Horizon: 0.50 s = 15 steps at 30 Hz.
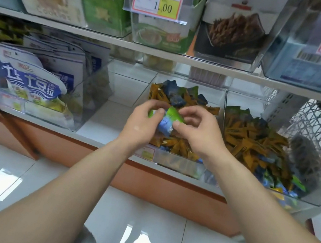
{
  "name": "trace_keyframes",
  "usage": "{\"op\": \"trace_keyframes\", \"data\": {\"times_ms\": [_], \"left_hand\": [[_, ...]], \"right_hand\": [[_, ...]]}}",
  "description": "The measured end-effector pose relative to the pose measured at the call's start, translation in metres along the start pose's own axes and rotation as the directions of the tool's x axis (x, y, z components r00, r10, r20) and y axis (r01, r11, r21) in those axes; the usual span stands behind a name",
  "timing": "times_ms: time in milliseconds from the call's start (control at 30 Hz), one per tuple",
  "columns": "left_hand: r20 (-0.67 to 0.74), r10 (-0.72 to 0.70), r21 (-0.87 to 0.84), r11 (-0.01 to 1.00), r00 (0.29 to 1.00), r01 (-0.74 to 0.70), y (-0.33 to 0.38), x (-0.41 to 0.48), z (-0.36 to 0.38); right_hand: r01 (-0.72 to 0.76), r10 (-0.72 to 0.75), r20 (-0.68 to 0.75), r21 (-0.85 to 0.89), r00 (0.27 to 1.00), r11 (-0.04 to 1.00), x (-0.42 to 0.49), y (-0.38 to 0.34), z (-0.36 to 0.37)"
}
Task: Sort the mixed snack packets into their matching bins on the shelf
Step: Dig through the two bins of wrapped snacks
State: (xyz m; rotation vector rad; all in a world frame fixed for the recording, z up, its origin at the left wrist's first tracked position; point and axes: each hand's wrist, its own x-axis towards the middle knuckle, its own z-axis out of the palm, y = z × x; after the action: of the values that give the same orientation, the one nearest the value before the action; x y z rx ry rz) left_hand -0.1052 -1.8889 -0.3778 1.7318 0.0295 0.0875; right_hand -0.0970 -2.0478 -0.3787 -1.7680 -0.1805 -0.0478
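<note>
Barely begun: the left hand (144, 124) and right hand (197, 131) pinch green-blue packets (171, 121) in their fingers. The centre bin (180, 164) and the bin at three o'clock (317, 192) both look mixed.

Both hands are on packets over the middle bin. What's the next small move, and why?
Probably lift the green and blue packets, pinched between the left hand and right hand, clear of the middle bin and toward the empty-looking clear bin on its left. The middle bin holds mostly orange packets, so these look misplaced there.
</note>
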Motion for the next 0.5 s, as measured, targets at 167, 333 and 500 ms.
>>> {"op": "trace_keyframes", "data": {"times_ms": [167,333,500], "left_hand": [[0.084,-0.004,-0.103,0.995,0.996,0.013,0.013,-0.013,-0.007],[-0.015,0.063,0.131,0.99,0.998,-0.061,0.002,0.002,-0.029],[-0.05,0.144,0.204,0.97,0.988,-0.131,-0.013,0.017,-0.042]], "right_hand": [[0.046,-0.049,0.028,0.099,0.998,0.994,-0.002,-0.015,0.006],[0.076,-0.094,-0.056,-0.256,0.994,0.964,0.043,0.004,-0.001],[0.186,-0.059,0.202,-0.7,0.978,0.689,0.132,0.02,0.002]]}}
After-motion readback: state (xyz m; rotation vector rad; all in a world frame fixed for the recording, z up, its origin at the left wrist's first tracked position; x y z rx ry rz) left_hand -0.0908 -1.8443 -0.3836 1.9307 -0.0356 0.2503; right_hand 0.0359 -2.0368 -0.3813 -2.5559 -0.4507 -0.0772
